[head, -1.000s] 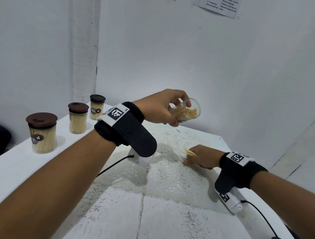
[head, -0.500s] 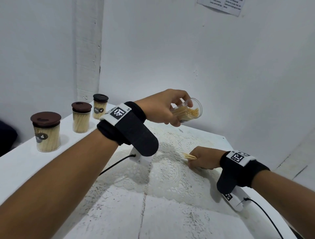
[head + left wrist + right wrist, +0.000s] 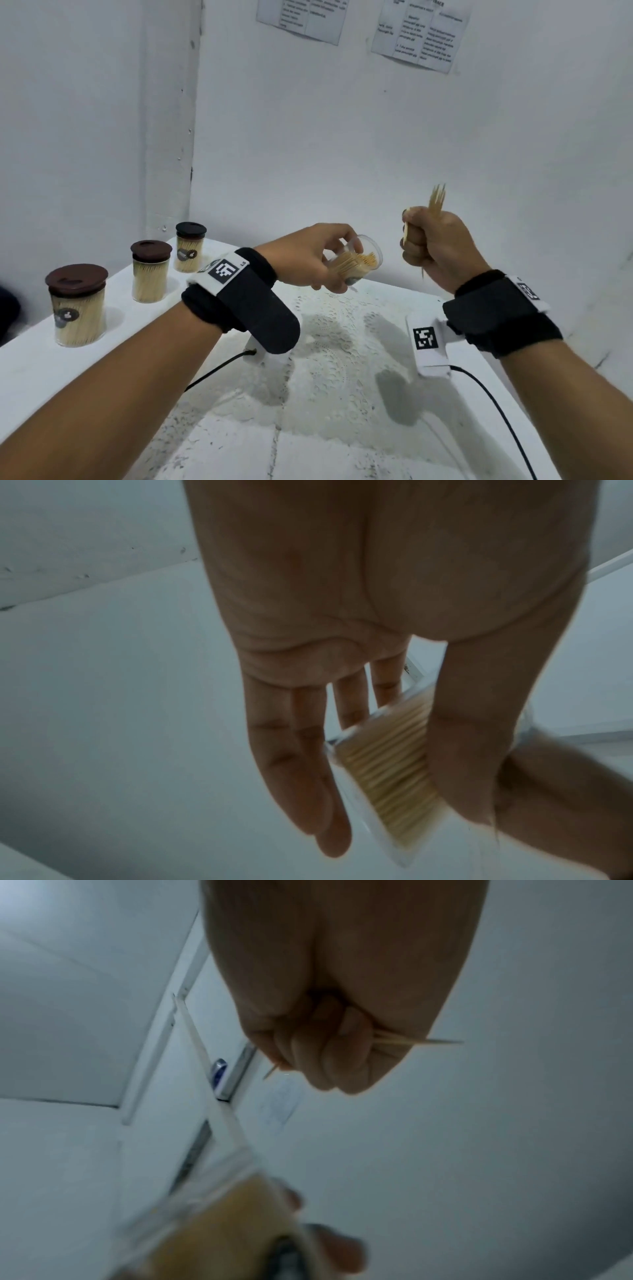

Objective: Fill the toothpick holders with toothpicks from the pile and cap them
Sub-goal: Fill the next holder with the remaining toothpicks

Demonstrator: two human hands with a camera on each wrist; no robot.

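My left hand (image 3: pixel 308 257) grips a clear uncapped toothpick holder (image 3: pixel 359 262), tilted with its mouth toward the right and partly full of toothpicks. The left wrist view shows the holder (image 3: pixel 387 777) pinched between thumb and fingers. My right hand (image 3: pixel 431 243) is a raised fist just right of the holder's mouth, clutching a small bunch of toothpicks (image 3: pixel 436 202) that stick out above and below the fist. In the right wrist view toothpick tips (image 3: pixel 428 1041) poke out of the closed right hand (image 3: pixel 339 1053), with the blurred holder (image 3: pixel 212 1226) below.
Three capped, filled holders stand in a row along the left of the white table: near (image 3: pixel 77 305), middle (image 3: pixel 150 270), far (image 3: pixel 190 246). A white lace doily (image 3: pixel 339 342) covers the table's middle. Walls close in behind and left; cables (image 3: pixel 493 404) trail from both wrists.
My right hand has lifted off the doily with a bunch of toothpicks and risen beside the holder's mouth. The left hand keeps the tilted holder in about the same place.
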